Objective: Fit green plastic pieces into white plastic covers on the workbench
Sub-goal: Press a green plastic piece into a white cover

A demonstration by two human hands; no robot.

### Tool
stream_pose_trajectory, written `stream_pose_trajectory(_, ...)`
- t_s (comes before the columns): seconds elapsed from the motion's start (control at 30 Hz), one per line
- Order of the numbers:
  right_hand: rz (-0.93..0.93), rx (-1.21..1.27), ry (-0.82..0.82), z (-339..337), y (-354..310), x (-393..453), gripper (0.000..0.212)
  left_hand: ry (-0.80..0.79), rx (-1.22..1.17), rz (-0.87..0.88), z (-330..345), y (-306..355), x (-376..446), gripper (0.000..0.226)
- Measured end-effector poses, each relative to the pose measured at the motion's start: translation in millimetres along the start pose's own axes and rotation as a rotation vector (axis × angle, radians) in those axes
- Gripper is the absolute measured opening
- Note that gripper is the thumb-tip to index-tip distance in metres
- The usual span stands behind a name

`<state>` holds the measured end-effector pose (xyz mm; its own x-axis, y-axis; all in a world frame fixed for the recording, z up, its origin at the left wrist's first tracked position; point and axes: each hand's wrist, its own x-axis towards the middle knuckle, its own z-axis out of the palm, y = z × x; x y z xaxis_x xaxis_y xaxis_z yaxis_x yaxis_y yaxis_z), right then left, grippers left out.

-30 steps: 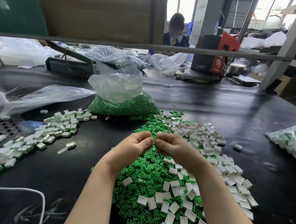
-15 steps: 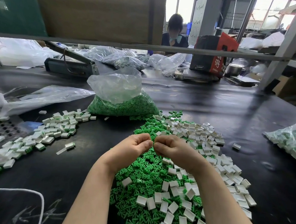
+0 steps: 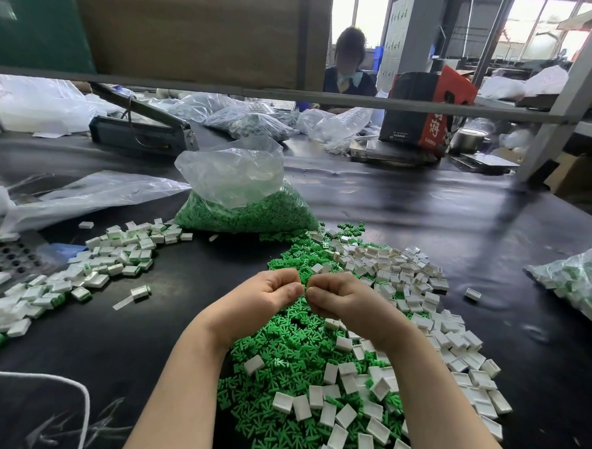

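My left hand (image 3: 263, 300) and my right hand (image 3: 343, 300) meet knuckle to knuckle above a heap of loose green plastic pieces (image 3: 291, 347). Both have curled fingers, and their fingertips pinch a small plastic part between them; the fingers hide nearly all of it. Empty white covers (image 3: 405, 274) lie scattered over the heap and to its right. A spread of white covers with green showing in them (image 3: 114, 259) lies on the black workbench (image 3: 425, 210) to the left.
A clear bag of green pieces (image 3: 244, 204) stands behind the heap. Another filled bag (image 3: 579, 284) lies at the right edge, and loose plastic sheeting (image 3: 83, 196) at the left. A white cord (image 3: 83, 398) runs near the front left. A person (image 3: 347, 69) sits across the bench.
Both hands stay pressed together at the same spot over the green heap; only small finger movements show.
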<state>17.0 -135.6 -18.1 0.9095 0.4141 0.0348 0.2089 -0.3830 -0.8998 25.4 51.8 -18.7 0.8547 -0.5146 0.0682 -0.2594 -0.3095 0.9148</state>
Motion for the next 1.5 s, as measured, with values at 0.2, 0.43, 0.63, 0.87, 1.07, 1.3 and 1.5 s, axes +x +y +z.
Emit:
stream_pose_trajectory(0.2, -0.003, -0.070, 0.008, 0.9, -0.9, 0.2, 0.030, -0.007, 0.028, -0.020, 0.3, 0.0, -0.5, 0.024)
stream_pose_trajectory(0.43, -0.005, -0.065, 0.009, 0.8, -1.9, -0.9, 0.028, 0.003, 0.004, -0.019, 1.4, 1.7, 0.3, 0.022)
stream_pose_trajectory(0.63, 0.000, -0.058, 0.024, 1.7, -3.3, -1.6, 0.029, 0.013, -0.012, -0.007, 1.2, 2.4, 0.1, 0.025)
stream_pose_trajectory(0.87, 0.023, 0.100, 0.024, 7.5, -10.4, -1.3, 0.027, 0.056, -0.099, -0.021, 1.9, 2.2, 0.5, 0.020)
stream_pose_trajectory(1.07, 0.017, 0.047, 0.023, 5.8, -10.4, -1.5, 0.033, 0.050, -0.115, -0.038, 1.1, 2.2, -0.2, 0.020)
stream_pose_trajectory(1.3, 0.003, -0.085, 0.019, 3.6, -9.6, -0.9, 0.036, 0.015, -0.085, -0.030, -0.6, 2.3, -1.0, 0.022)
stream_pose_trajectory(1.5, 0.083, -0.129, 0.026, 2.8, -7.3, 1.2, 0.033, 0.033, -0.045, -0.073, 2.5, 2.5, 1.7, 0.023)
